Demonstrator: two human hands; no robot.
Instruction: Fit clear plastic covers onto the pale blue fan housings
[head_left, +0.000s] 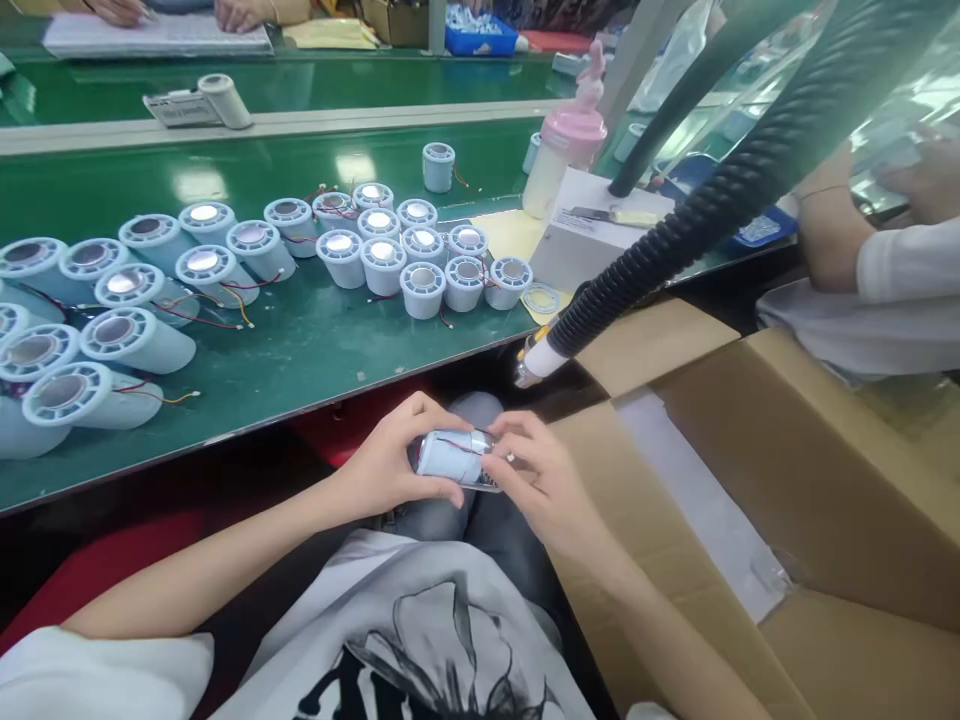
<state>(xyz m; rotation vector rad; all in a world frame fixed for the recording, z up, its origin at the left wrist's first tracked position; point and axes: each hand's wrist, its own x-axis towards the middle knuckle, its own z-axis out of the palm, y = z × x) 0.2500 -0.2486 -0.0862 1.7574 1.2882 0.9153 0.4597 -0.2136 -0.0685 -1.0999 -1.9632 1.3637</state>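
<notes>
Over my lap, below the table edge, both hands hold one pale blue cylinder part (448, 455) with thin red wires along it. My left hand (394, 458) wraps its left end. My right hand (534, 478) pinches its right end, where a metal piece shows. A nozzle tip (534, 363) on a black ribbed hose (720, 205) hangs just above the part.
Several pale blue cylinders (424, 262) with wires stand and lie on the green table (300, 350). An open cardboard box (750, 480) sits at my right. A pink-capped bottle (566, 150) and white box (592, 235) stand behind. Another person's arm (862, 250) is at right; other hands (240, 12) rest at the far edge.
</notes>
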